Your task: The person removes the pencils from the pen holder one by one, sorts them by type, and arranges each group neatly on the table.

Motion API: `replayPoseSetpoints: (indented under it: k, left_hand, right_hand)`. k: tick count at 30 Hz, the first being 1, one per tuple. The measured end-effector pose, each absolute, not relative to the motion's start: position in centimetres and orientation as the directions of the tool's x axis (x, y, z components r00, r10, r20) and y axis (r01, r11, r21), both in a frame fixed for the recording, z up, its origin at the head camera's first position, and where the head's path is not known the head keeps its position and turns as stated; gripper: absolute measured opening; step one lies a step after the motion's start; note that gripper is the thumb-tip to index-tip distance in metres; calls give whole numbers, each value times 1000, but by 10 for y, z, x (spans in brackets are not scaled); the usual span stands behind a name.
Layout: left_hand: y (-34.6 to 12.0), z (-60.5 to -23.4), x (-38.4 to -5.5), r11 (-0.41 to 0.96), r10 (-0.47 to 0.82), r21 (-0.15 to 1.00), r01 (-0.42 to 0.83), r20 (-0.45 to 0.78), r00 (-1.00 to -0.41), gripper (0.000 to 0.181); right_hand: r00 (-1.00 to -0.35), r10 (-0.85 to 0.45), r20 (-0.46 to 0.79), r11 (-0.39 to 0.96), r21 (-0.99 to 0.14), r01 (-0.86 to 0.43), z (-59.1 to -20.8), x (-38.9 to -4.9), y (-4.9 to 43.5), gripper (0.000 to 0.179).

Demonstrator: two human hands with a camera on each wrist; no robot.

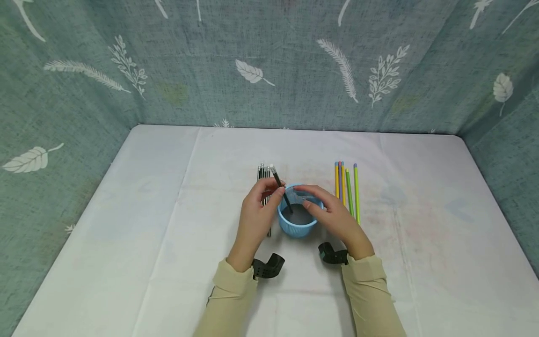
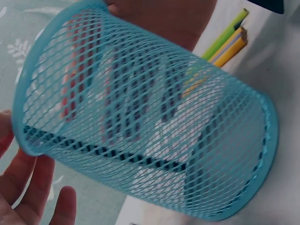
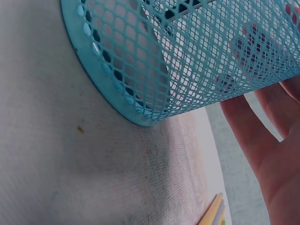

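Note:
A light-blue mesh pencil cup [image 1: 297,230] stands upright between the two hands; its dark inner bottom shows from above. My left hand [image 1: 258,206] pinches a black pencil [image 1: 276,176] between thumb and fingertips. That pencil leans inside the cup, white eraser end up, and in the left wrist view its dark line [image 2: 108,152] shows through the mesh. My right hand [image 1: 337,217] holds the cup at its right rim, thumb and forefinger over the edge. In the right wrist view, some fingers [image 3: 251,136] lie along the cup's outer wall [image 3: 197,70].
Several black-and-white pencils [image 1: 262,172] lie left of the cup, partly hidden by the left hand. On the right are several coloured pencils [image 1: 356,192] in yellow, purple and green. A white cloth [image 1: 168,271] covers the table, and a patterned curtain [image 1: 286,93] hangs behind.

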State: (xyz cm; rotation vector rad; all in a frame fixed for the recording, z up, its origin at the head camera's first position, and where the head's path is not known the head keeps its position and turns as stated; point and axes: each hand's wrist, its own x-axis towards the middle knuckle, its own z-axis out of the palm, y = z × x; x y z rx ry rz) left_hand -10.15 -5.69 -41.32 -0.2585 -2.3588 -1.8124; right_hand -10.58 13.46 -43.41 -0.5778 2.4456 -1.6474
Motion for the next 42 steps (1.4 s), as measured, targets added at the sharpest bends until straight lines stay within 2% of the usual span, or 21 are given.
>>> replayPoseSetpoints:
  k: [8, 17, 24, 30, 36, 42]
  left_hand:
    - [-67, -404, -100, 210, 64, 944, 254, 246, -967, 21]
    - [-73, -387, -94, -40, 33, 954, 298, 299, -954, 22]
    - [-76, -373, -88, -73, -54, 940, 332, 329, -943, 23]
    - [-78, -364, -86, -155, -156, 911, 382, 359, -920, 22]
    - [-85, -371, -90, -108, -150, 929, 354, 337, -929, 23]
    - [-94, -381, -96, -13, -141, 952, 307, 302, -943, 25]
  right_hand:
    - [-920, -381, 90, 333, -915, -227, -433, -105, 135, 36]
    - [-929, -362, 73, 361, -908, -212, -434, -105, 133, 36]
    - [-930, -360, 69, 387, -896, -216, -432, -105, 133, 38]
    - [-944, -328, 39, 451, -871, -193, -425, -105, 132, 40]
    - [-963, -269, 0, 486, -863, -136, -421, -102, 130, 44]
    - [-968, -250, 30, 492, -857, -153, -420, -103, 130, 44]
